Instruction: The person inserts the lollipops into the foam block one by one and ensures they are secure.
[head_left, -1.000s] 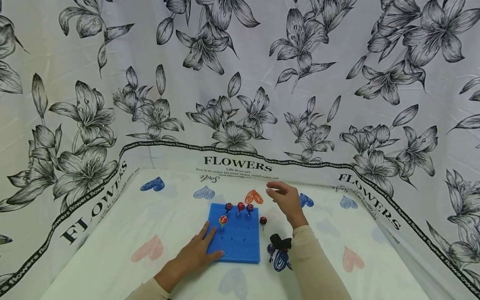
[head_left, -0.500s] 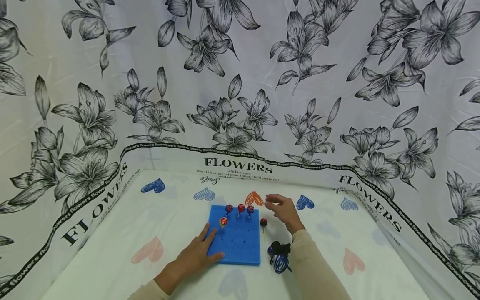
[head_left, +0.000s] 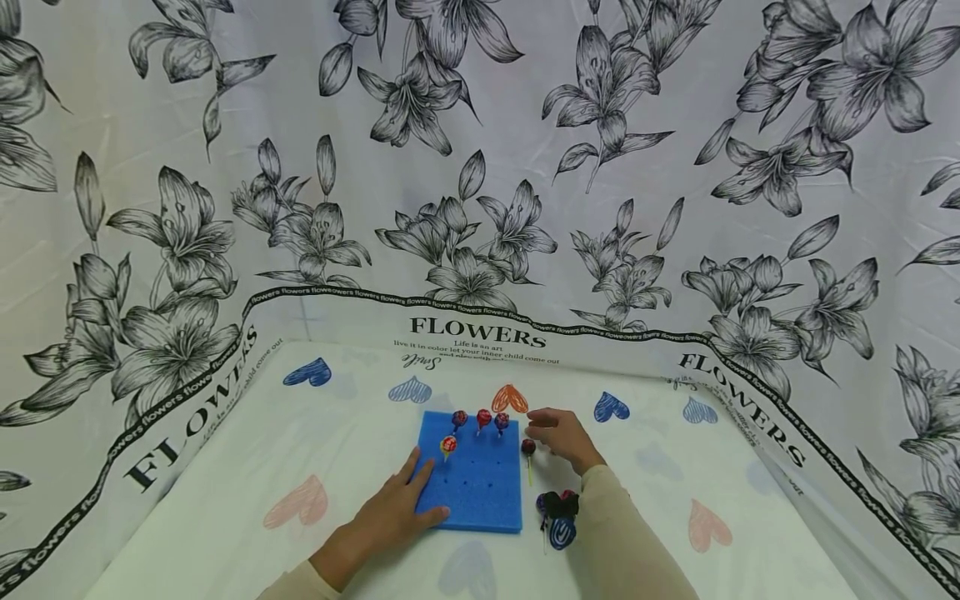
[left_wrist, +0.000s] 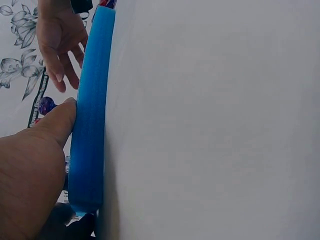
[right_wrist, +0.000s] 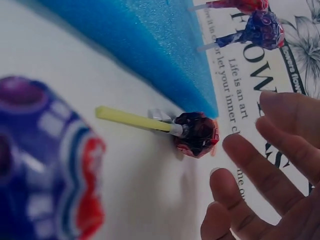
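Note:
My left hand (head_left: pixel 386 510) rests at the left edge of a blue foam board (head_left: pixel 483 512), its thumb and fingers spread on it. Several wrapped lollipops stand in the board: a purple one (head_left: pixel 459 419), a red one (head_left: pixel 483 417) and another purple one (head_left: pixel 502 422) along the far edge, plus a red-yellow one (head_left: pixel 448 446) nearer. Just right of the board lies a dark red lollipop (right_wrist: pixel 197 134) with a yellow stick. My right hand (head_left: pixel 566 437) hovers beside its head, fingers loosely bent and holding nothing. In the right wrist view a gap shows between fingertips and candy.
A cluster of lollipops (head_left: pixel 562 532) in dark and blue wrappers lies right of the board, near the right sleeve (head_left: pixel 626 533). A purple wrapper (right_wrist: pixel 42 165) looms close in the right wrist view. Small holes dot the board. A heart-printed white cloth (head_left: pixel 360 433) covers the table.
My right hand has come down and nearer, toward the dark red lollipop beside the board. My left hand has stayed on the board, and the standing lollipops keep their places.

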